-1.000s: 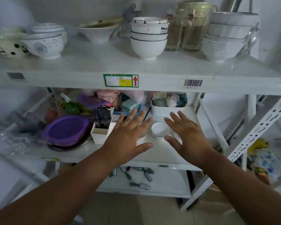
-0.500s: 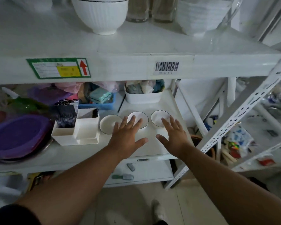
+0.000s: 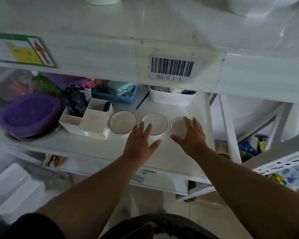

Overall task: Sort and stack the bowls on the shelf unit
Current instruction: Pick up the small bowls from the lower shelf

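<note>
Flanking bowls (image 3: pixel 154 124): organizer (image 3: pixel 89 124), bin (image 3: pixel 171 99)

Three small white bowls (image 3: pixel 122 122) (image 3: pixel 156 123) (image 3: pixel 178 128) sit in one row just right of one white divided organizer (image 3: pixel 88 123); one purple lid (image 3: pixel 30 112) lies left of that organizer.
</note>
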